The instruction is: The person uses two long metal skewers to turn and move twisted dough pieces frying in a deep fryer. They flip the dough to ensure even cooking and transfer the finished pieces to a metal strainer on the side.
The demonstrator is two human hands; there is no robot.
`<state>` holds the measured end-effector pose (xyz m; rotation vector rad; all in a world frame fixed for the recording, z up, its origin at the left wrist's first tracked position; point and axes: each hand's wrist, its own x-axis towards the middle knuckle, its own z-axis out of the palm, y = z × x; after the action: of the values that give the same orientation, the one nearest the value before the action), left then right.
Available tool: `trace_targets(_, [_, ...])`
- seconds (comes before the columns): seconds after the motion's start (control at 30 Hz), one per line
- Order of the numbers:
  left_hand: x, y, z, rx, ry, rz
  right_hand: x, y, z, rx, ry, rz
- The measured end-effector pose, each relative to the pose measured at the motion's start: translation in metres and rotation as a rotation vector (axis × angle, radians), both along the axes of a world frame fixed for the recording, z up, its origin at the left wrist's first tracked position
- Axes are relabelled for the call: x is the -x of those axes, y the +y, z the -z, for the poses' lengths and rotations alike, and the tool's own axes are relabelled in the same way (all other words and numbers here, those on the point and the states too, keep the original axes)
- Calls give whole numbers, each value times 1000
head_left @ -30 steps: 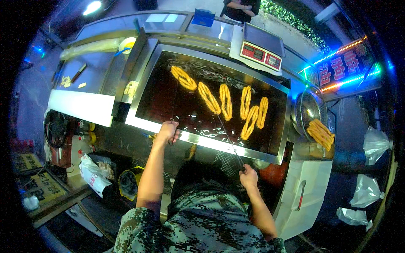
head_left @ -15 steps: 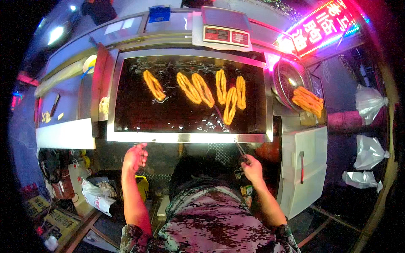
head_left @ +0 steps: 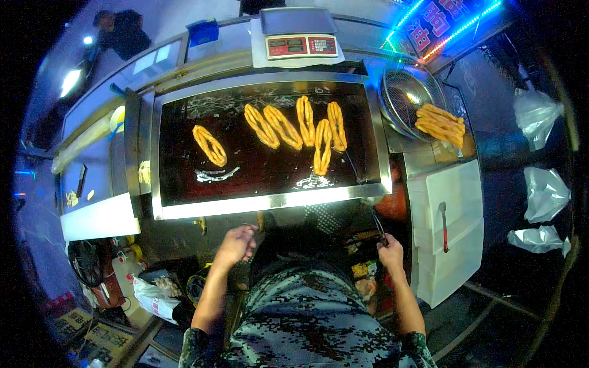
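Observation:
My right hand (head_left: pixel 391 251), right of my body, is closed on the dark handle of long thin tongs (head_left: pixel 378 224). They reach over the fryer's front rim, and their far end is in the dark oil near the right-hand dough sticks. My left hand (head_left: pixel 238 244) is in front of the fryer (head_left: pixel 270 202), fingers curled, with nothing visible in it. Several golden fried dough sticks float in the oil: one dough stick (head_left: pixel 209 146) lies apart at the left, the others, such as this dough stick (head_left: pixel 283 127), are grouped from the middle to the right.
A wire strainer basket (head_left: pixel 412 92) stands right of the fryer, with a pile of fried dough sticks (head_left: pixel 440 124) beside it. Nearer are white lidded boxes (head_left: pixel 445 202) with a red-handled tool on top. A scale (head_left: pixel 300 46) sits behind the fryer. Left is a work surface (head_left: pixel 98 214).
My left hand has moved right and nearer my body. My right hand and the tongs have shifted right; the tongs' tip is now further right in the oil. The view has turned slightly.

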<state>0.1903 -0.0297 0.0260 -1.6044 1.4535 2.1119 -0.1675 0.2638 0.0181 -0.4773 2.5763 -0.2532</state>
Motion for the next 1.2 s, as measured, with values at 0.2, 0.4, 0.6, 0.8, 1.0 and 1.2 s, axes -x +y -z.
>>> trace_targets(0.2, [84,22,25,37,-23,254,-8,17,1,102,-36,-55])
trace_targets(0.4, [152,16,75,391,-66,439,-8,31,-2,175,-75,47])
trace_targets(0.6, [200,10,52,159,-114,422,16,39,3,147,-84,80])
trace_targets(0.8, [172,4,44,-344,235,27,33,45,17,276,-69,13])
trace_targets(1.0, [102,25,32,423,14,424,31,25,9,136,-49,-114])
trace_targets(1.2, [87,46,31,713,-321,810,28,19,11,30,-124,-13])
